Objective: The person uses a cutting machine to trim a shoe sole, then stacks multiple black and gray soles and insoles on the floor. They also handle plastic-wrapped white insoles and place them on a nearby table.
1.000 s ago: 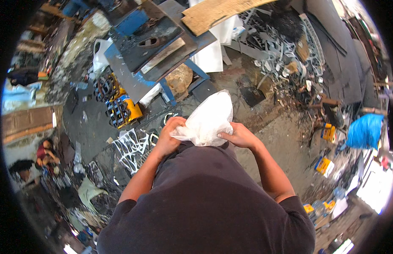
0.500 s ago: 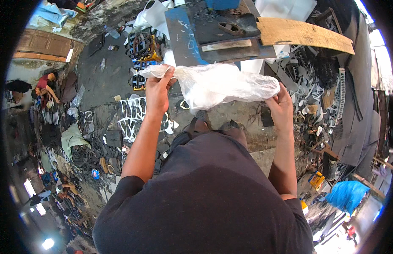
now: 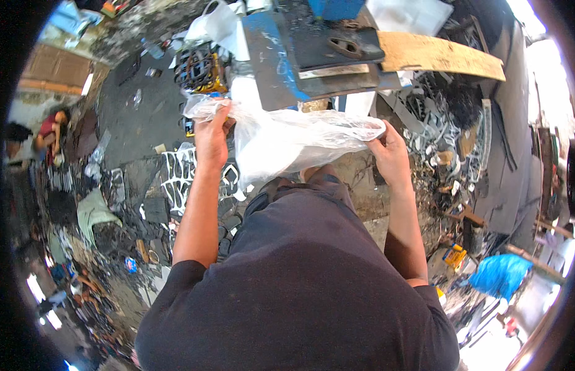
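A thin, see-through white plastic bag point(image 3: 281, 139) is stretched between my two hands in front of my body. My left hand point(image 3: 211, 133) pinches its gathered left end. At the other side, my right hand point(image 3: 390, 151) grips the looped right edge, fingers closed around it. The bag's lower part hangs down in loose folds above my feet, and it looks pale and bright inside; whether anything lies in it I cannot tell.
Ahead stands a worktable point(image 3: 261, 49) with a dark sandal point(image 3: 344, 46) and a wooden plank point(image 3: 442, 54). White cut-out sheets point(image 3: 178, 179) and scraps litter the floor at left. A blue plastic sheet point(image 3: 501, 275) lies at right. Another person point(image 3: 50, 133) sits far left.
Both hands have shifted slightly left and a little lower with the bag. The bag's middle has spread wider and hangs lower at its left. My feet have moved beneath it.
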Demonstrator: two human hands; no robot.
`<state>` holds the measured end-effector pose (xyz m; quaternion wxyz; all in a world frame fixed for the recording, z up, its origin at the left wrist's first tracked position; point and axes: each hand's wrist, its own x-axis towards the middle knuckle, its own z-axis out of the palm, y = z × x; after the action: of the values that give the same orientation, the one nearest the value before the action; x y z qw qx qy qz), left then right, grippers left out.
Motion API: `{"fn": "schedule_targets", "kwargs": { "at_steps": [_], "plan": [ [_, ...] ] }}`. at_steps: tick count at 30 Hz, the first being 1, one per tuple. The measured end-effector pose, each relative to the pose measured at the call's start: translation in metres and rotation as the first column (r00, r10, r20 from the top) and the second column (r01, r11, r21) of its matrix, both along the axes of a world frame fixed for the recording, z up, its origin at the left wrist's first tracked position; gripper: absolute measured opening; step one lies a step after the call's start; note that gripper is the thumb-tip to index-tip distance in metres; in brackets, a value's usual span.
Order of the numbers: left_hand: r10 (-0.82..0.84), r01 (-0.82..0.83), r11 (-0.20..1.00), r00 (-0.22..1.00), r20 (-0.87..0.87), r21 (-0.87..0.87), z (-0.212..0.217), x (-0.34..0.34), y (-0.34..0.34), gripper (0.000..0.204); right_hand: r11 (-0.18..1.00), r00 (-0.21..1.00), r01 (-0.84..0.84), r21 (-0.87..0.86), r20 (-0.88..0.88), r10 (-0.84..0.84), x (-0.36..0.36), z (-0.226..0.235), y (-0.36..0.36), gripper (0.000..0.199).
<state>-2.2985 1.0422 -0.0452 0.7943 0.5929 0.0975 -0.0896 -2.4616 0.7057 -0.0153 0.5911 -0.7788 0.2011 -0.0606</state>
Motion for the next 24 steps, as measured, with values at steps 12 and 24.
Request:
{"fn": "schedule_targets", "kwargs": {
  "at_steps": [12,24],
  "plan": [
    [0.201,-0.204,0.975,0.979,-0.040,-0.086,-0.006,-0.015,0.023,0.023,0.998,0.989,-0.042,-0.037,0.141,0.047,0.057,0.000,-0.007,0.023],
    [-0.144,0.132,0.981,0.986,0.083,0.141,0.007,-0.030,-0.030,0.042,0.836,0.841,-0.526,-0.158,0.052,0.539,0.089,0.051,-0.013,0.030]
  ]
}}
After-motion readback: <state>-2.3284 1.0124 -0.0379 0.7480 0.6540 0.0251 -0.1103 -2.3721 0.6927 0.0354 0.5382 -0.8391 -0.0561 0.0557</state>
